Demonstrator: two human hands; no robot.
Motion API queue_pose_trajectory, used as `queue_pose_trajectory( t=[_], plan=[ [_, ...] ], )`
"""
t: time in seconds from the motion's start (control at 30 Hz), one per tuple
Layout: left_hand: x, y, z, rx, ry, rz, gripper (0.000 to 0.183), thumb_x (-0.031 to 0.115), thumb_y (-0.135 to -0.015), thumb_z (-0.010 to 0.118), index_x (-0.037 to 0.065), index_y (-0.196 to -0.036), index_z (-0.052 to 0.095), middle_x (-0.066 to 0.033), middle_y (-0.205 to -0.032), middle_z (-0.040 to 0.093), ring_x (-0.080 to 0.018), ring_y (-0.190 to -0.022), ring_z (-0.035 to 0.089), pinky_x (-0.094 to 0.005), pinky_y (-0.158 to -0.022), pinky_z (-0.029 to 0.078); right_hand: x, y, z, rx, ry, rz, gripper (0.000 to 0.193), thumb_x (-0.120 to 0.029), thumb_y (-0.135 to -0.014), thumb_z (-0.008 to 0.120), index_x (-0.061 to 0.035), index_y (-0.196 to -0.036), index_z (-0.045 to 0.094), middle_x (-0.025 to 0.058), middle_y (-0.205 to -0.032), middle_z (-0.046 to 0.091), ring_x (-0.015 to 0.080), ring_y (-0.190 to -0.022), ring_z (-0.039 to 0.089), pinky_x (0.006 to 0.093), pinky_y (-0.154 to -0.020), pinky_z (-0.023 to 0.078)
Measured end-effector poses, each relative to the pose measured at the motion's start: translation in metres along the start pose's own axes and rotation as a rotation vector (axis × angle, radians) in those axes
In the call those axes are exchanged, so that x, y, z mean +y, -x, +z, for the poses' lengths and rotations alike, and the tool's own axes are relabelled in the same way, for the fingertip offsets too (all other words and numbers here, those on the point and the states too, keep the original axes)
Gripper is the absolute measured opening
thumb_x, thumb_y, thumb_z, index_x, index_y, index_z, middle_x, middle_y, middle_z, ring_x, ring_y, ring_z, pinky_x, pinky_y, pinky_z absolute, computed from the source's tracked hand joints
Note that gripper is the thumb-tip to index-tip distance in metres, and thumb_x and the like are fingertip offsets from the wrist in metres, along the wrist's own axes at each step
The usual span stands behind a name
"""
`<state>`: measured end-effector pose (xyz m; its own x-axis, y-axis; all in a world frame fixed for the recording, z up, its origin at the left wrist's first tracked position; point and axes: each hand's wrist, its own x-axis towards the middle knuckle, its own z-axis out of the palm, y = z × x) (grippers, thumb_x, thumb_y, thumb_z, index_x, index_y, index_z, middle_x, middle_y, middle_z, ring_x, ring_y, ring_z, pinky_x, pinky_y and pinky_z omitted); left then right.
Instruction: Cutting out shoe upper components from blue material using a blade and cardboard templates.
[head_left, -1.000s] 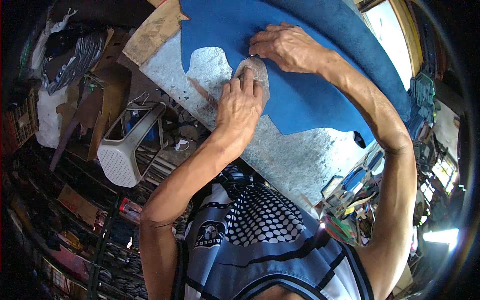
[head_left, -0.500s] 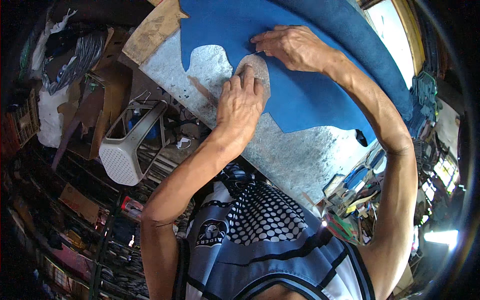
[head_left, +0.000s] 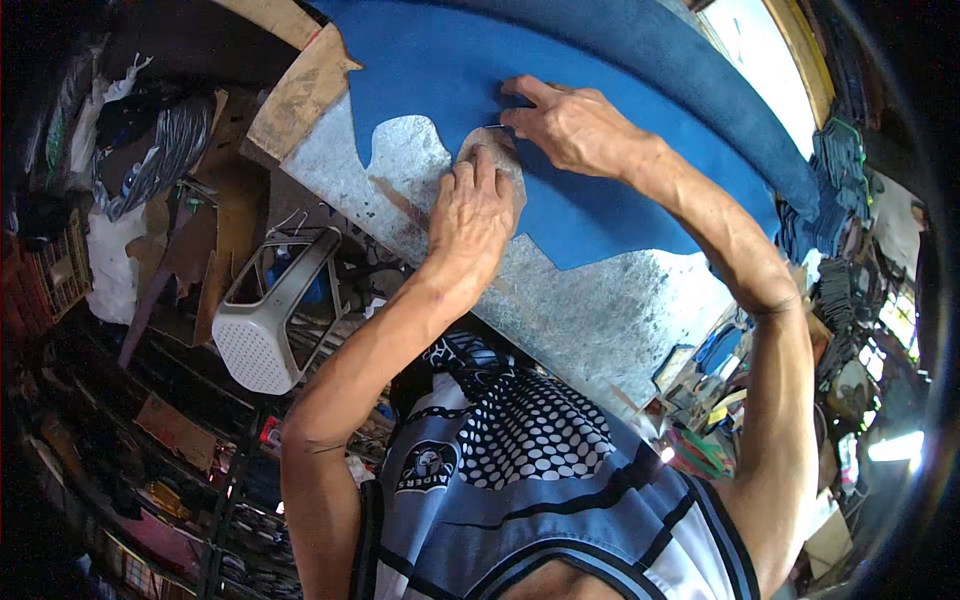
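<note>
A blue sheet (head_left: pixel 430 60), which looks like leather or suede, lies over the grey metal-topped table (head_left: pixel 620 310). Its near edge has curved and angular cut-outs. My left hand (head_left: pixel 470 205) presses a pale, round-ended flat template (head_left: pixel 508 160) onto the sheet with its fingers laid out flat. At the template's far end, my right hand (head_left: pixel 575 125) is pinched around a thin metal tool (head_left: pixel 497 127), probably a blade. Only a sliver of that tool shows, and the fingers hide the rest.
A grey plastic stool (head_left: pixel 265 345) lies tipped over left of the table. Torn cardboard (head_left: pixel 225 250) and black plastic bags (head_left: pixel 165 150) are farther left. A wooden board (head_left: pixel 300 95) borders the table's far left corner. Cluttered scraps (head_left: pixel 715 390) sit at the right.
My right hand has shifted slightly left and down, with its index finger more raised. My left hand stays on the template. The whole view has shifted a little.
</note>
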<state>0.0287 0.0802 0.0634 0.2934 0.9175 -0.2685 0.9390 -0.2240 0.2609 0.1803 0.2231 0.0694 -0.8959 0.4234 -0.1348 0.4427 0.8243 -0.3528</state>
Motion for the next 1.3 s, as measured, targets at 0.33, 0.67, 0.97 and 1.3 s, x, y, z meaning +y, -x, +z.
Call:
queue_pose_trajectory(
  t=[0.33, 0.67, 0.97, 1.3],
  plan=[
    [-0.008, 0.000, 0.000, 0.059, 0.024, 0.026, 0.049, -0.002, -0.075, 0.066, -0.004, -0.123, 0.057, -0.0254, -0.140, 0.046, -0.0364, -0.112, 0.057, -0.0412, -0.093, 0.052, 0.001, 0.006, 0.018, 0.165, -0.058, 0.066, 0.025, -0.011, -0.089, 0.060, -0.0067, -0.111, 0.071, 0.0135, -0.112, 0.064, 0.0334, -0.094, 0.067, 0.0422, -0.079, 0.058],
    [-0.010, 0.000, -0.004, 0.082, 0.004, 0.035, 0.047, -0.001, -0.076, 0.065, -0.004, -0.122, 0.058, -0.0227, -0.131, 0.050, -0.0355, -0.106, 0.059, -0.0414, -0.091, 0.053, -0.004, 0.012, 0.012, 0.092, -0.079, 0.150, 0.029, -0.008, -0.087, 0.060, -0.0051, -0.113, 0.071, 0.0133, -0.130, 0.063, 0.0336, -0.105, 0.067, 0.0413, -0.087, 0.057],
    [-0.008, 0.002, 0.000, 0.081, 0.028, 0.043, 0.045, 0.001, -0.079, 0.062, -0.003, -0.123, 0.058, -0.0233, -0.132, 0.050, -0.0363, -0.107, 0.058, -0.0418, -0.090, 0.053, -0.012, 0.027, 0.023, 0.091, -0.162, 0.224, 0.028, -0.010, -0.090, 0.059, -0.0032, -0.115, 0.070, 0.0126, -0.137, 0.058, 0.0341, -0.108, 0.066, 0.0418, -0.088, 0.056],
    [-0.010, -0.003, -0.003, 0.025, -0.014, 0.046, 0.046, 0.007, -0.080, 0.064, 0.004, -0.125, 0.061, -0.0233, -0.132, 0.050, -0.0362, -0.107, 0.058, -0.0422, -0.087, 0.055, -0.032, 0.030, 0.025, 0.127, -0.220, 0.385, 0.023, -0.015, -0.093, 0.059, -0.0042, -0.111, 0.068, 0.0191, -0.103, 0.063, 0.0405, -0.086, 0.066, 0.0477, -0.075, 0.056]
  ],
)
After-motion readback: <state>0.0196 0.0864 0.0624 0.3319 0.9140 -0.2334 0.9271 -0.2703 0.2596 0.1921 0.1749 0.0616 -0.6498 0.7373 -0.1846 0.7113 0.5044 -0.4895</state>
